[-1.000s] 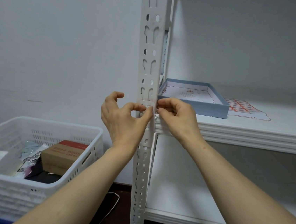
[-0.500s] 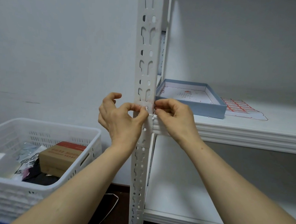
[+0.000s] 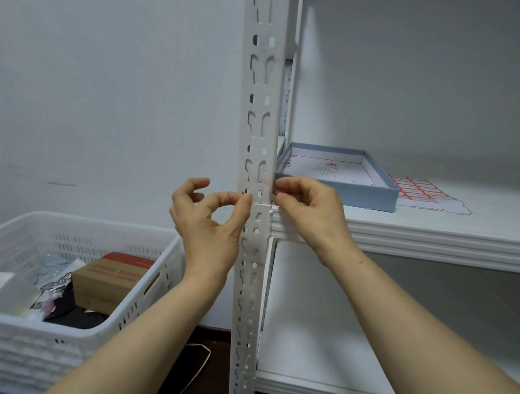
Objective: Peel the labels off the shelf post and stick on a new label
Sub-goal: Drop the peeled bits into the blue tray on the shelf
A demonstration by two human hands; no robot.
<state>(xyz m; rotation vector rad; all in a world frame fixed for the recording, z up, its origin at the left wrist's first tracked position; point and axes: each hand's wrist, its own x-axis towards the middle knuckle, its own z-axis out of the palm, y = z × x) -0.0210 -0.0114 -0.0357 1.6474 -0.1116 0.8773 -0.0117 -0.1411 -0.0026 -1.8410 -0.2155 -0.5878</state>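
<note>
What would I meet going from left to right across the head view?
From the left: white basket → left hand → shelf post → right hand → blue box → label sheet.

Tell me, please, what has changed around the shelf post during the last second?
The left hand drew its thumb and forefinger leftward across the shelf post and now pinches its left edge. The right hand stayed with fingertips pinched at the post's right edge. The blue box and basket did not move.
</note>
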